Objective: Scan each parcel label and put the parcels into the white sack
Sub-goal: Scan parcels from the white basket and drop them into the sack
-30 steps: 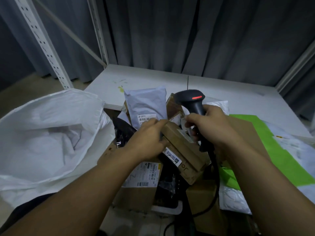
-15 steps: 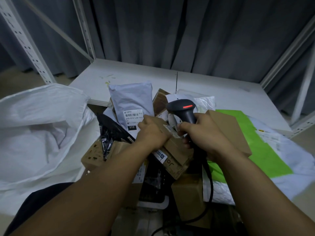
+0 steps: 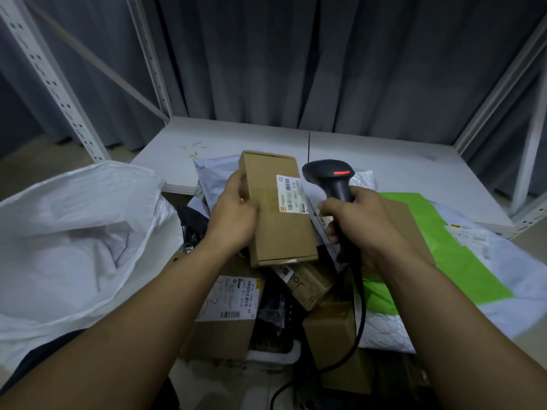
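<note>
Box [image 3: 281, 229] lifted clear, gripped by left hand [image 3: 233, 214]; right hand [image 3: 364, 223] grips scanner [image 3: 331, 176]; white sack [image 3: 88, 187] gapes open.

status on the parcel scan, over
Left hand grips brown box, label facing up. Right hand grips scanner beside the label. White sack open at left, nothing blocking.

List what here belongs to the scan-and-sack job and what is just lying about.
Job:
box held in left hand
its label
scanner gripped in right hand
sack
parcel pile
green mailer

Lying about:
curtain
rack post
table
</note>
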